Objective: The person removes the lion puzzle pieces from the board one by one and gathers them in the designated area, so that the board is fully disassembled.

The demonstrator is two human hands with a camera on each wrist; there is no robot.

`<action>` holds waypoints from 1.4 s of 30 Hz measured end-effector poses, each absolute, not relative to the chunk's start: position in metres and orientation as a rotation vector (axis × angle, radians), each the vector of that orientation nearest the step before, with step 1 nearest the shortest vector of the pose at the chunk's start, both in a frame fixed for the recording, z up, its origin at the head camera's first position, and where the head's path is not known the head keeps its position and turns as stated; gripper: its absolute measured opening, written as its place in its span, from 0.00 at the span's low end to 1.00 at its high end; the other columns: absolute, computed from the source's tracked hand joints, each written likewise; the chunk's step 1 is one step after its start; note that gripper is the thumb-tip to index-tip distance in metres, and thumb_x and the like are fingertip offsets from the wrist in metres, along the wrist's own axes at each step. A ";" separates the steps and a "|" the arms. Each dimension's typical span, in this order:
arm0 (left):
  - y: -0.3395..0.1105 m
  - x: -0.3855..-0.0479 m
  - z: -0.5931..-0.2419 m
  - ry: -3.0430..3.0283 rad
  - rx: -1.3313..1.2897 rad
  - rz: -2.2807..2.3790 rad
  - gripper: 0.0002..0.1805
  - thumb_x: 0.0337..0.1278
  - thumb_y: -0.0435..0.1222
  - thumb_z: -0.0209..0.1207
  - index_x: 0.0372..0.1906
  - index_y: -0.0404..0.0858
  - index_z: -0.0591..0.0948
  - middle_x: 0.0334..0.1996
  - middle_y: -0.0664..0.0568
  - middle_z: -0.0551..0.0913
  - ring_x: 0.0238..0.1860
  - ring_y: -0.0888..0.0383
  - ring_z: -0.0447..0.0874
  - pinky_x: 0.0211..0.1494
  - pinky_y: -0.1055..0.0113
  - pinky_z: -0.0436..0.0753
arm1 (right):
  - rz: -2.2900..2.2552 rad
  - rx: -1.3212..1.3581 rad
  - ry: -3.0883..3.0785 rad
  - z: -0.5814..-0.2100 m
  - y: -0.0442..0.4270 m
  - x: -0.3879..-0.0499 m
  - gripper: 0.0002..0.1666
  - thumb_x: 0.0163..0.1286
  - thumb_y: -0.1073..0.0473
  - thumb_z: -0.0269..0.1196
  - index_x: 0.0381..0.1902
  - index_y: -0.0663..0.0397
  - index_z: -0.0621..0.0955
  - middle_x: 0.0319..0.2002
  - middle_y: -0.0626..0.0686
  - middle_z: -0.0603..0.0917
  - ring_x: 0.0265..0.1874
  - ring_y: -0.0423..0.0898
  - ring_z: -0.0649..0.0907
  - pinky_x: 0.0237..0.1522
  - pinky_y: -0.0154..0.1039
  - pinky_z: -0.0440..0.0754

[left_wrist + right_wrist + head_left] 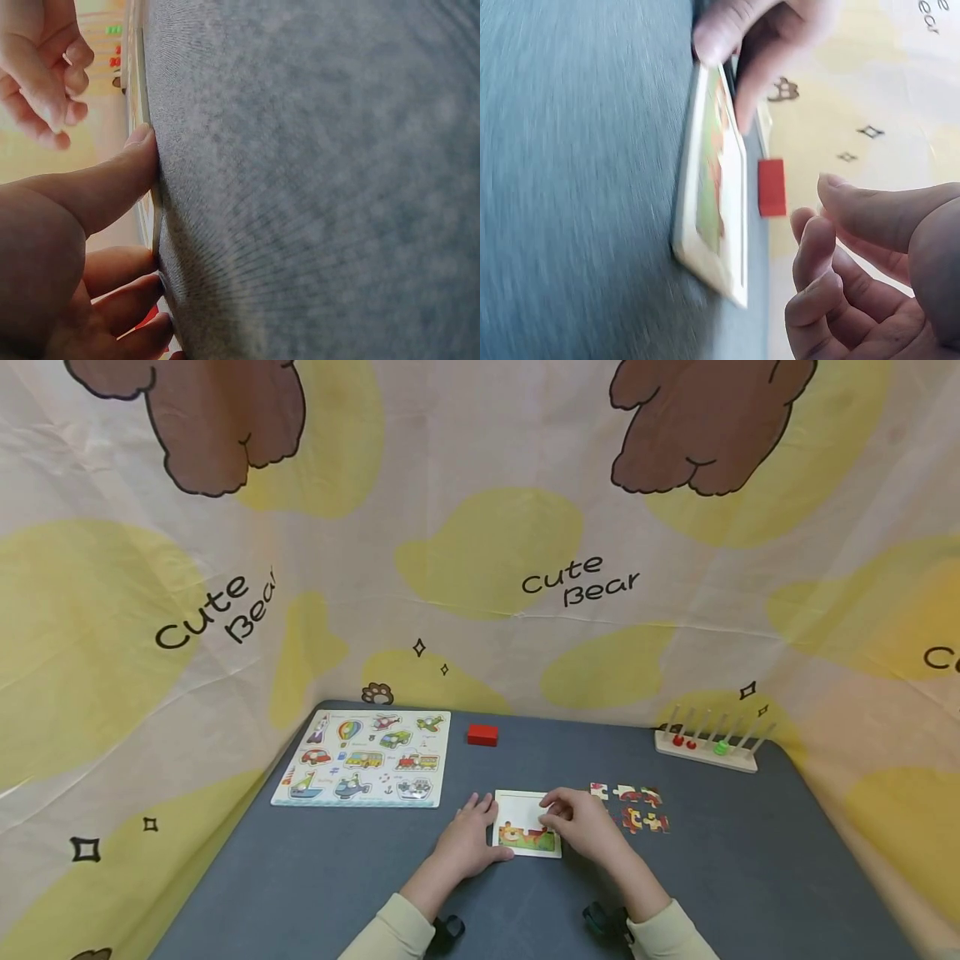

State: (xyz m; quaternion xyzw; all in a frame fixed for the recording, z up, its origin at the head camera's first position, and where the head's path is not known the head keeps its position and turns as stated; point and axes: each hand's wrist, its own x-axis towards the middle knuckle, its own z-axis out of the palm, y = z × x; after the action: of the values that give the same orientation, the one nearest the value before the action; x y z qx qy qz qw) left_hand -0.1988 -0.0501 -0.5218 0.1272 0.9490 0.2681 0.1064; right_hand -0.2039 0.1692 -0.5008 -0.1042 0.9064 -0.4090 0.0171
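A small white-framed jigsaw tray [527, 852], partly filled with an animal picture along its lower part, lies on the table. My left hand [468, 839] rests against its left side, thumb along the near edge and fingers spread along the side. Over the tray's right side hovers my right hand [581, 824]. In the right wrist view its thumb and forefinger [814, 240] come close together with nothing visible between them; the other fingers are loosely bent. Several loose jigsaw pieces [632, 820] lie right of that hand, some partly hidden by it.
A picture board of vehicles [375, 783] lies at the back left. Beside it sits a red block [482, 735]. A pegged counting stand [708, 755] with red and green beads is at the back right. A printed cloth [487, 552] hangs behind the table.
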 end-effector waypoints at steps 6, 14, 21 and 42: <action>-0.051 -0.200 -0.523 2.783 0.375 0.790 0.48 0.48 0.50 0.75 0.72 0.34 0.71 0.76 0.43 0.66 0.79 0.41 0.55 0.75 0.41 0.65 | -1.239 -0.465 2.747 -0.515 0.150 -0.207 0.09 0.66 0.59 0.71 0.42 0.56 0.86 0.26 0.44 0.84 0.22 0.37 0.77 0.24 0.31 0.75; -0.050 -0.201 -0.525 2.818 0.414 0.779 0.46 0.48 0.50 0.75 0.71 0.34 0.72 0.75 0.42 0.67 0.79 0.41 0.56 0.74 0.40 0.67 | -1.088 -0.557 2.697 -0.524 0.135 -0.208 0.14 0.66 0.60 0.69 0.49 0.57 0.84 0.22 0.44 0.78 0.18 0.38 0.73 0.21 0.32 0.69; -0.051 -0.200 -0.525 2.822 0.399 0.776 0.45 0.48 0.49 0.75 0.71 0.34 0.73 0.75 0.41 0.67 0.78 0.40 0.57 0.73 0.39 0.68 | -1.071 -0.579 2.686 -0.521 0.129 -0.205 0.12 0.65 0.66 0.68 0.47 0.56 0.82 0.23 0.44 0.75 0.20 0.38 0.72 0.23 0.32 0.68; -0.050 -0.203 -0.523 2.789 0.377 0.767 0.46 0.48 0.50 0.75 0.71 0.36 0.72 0.76 0.43 0.66 0.79 0.42 0.55 0.74 0.40 0.66 | -1.410 -0.481 2.641 -0.515 0.141 -0.207 0.06 0.68 0.59 0.69 0.41 0.51 0.83 0.31 0.47 0.86 0.24 0.38 0.80 0.25 0.31 0.77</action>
State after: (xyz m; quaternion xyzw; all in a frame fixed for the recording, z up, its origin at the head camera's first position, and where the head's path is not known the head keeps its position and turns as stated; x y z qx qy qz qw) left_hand -0.2027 -0.0499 -0.5235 0.1285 0.9500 0.2614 0.1121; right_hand -0.2068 0.1413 -0.5145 -0.1583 0.8697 -0.4642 0.0549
